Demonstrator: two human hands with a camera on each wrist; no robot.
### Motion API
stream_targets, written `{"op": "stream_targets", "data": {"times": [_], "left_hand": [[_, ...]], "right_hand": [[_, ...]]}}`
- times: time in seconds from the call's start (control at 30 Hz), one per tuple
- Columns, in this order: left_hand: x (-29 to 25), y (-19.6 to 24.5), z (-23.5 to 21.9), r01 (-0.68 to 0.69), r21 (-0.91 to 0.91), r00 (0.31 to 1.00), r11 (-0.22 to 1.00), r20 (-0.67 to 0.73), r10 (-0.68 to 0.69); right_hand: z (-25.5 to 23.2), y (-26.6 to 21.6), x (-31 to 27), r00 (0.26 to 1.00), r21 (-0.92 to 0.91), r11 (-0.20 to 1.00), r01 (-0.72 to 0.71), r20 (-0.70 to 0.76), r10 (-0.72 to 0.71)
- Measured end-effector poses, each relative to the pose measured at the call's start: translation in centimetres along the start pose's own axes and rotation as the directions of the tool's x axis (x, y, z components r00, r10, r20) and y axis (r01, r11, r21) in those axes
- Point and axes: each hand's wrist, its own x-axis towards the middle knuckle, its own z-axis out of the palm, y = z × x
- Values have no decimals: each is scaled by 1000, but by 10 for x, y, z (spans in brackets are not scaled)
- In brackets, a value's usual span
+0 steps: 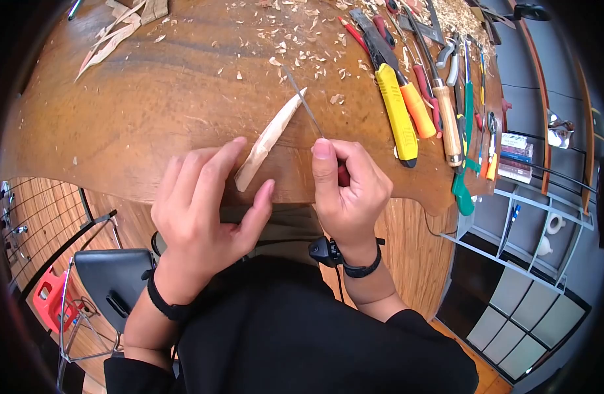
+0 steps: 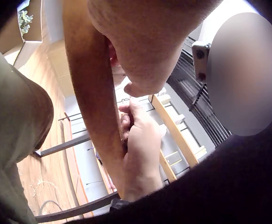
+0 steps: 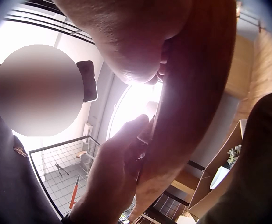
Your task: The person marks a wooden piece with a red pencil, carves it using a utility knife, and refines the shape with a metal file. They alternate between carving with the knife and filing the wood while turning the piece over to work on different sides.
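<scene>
In the head view a pale carved wood piece [image 1: 269,141] lies slantwise on the brown table, its narrow tip pointing away. My left hand [image 1: 206,213] is just left of its lower end, thumb and fingers apart and relaxed, with nothing between them. My right hand [image 1: 351,190] pinches a thin metal tool [image 1: 304,103] between thumb and curled fingers; the tool slants up left across the wood's tip. Both wrist views look from below the table edge [image 2: 96,93], where my left hand [image 2: 140,42] and right hand [image 3: 126,42] hide the wood and tool.
To the right lie a yellow-handled cutter [image 1: 397,115], an orange-handled tool [image 1: 417,110], a wooden-handled tool [image 1: 448,125] and several others. Shavings [image 1: 302,33] are scattered at the back. Split wood [image 1: 121,33] lies at the back left. A black chair [image 1: 114,282] stands below left.
</scene>
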Motion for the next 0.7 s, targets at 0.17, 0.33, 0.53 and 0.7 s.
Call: {"op": "stream_targets", "data": {"times": [0.17,0.33,0.53,0.7], "left_hand": [[-12,-4,-4,-61,60,998,996,6,60],[-14,-5,-5,-75,25,997,997,-2,75],[-13,-1,-6,-74,11,997,997,16,73],[-14,3,-6,-72,-6,996,997,61,72]], "right_hand": [[0,0,0,1000,2,1000,4,1,-4],[1,1,-1,1000,-10,1000,15,-8,-15],[1,2,-2,1000,-12,1000,22,-14,-22],[1,3,-3,1000,-28,999,25,-15,-25]]}}
